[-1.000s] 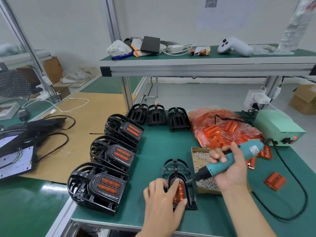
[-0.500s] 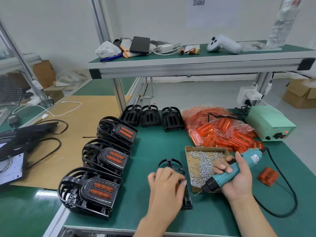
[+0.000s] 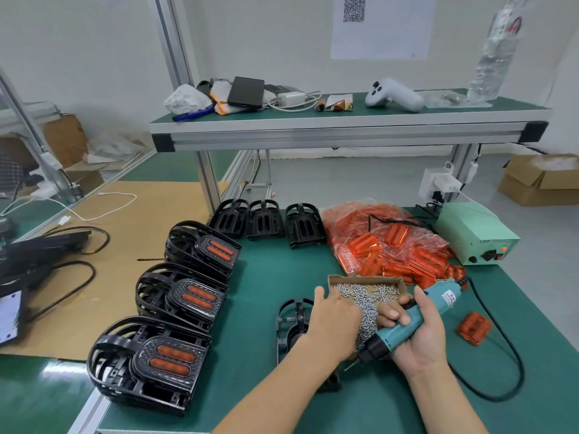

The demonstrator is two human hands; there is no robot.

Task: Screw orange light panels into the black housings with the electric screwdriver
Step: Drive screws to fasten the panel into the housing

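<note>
The green worktop point(image 3: 282, 277) sits under a raised shelf in a white-walled room. My left hand point(image 3: 335, 321) reaches into the cardboard box of screws point(image 3: 366, 296); its fingers dip among the screws, hidden behind the hand, so I cannot tell whether they have pinched one. My right hand point(image 3: 419, 336) wraps the teal electric screwdriver point(image 3: 413, 324), fingers clamped round its body, bit pointing down-left near the box's near corner. The black housing point(image 3: 291, 324) I am working on lies just left of the box, partly under my left forearm. I judge this the screw-fetching step. Next, a single screw must be seated on the bit or in a hole, square before driving.
</note>
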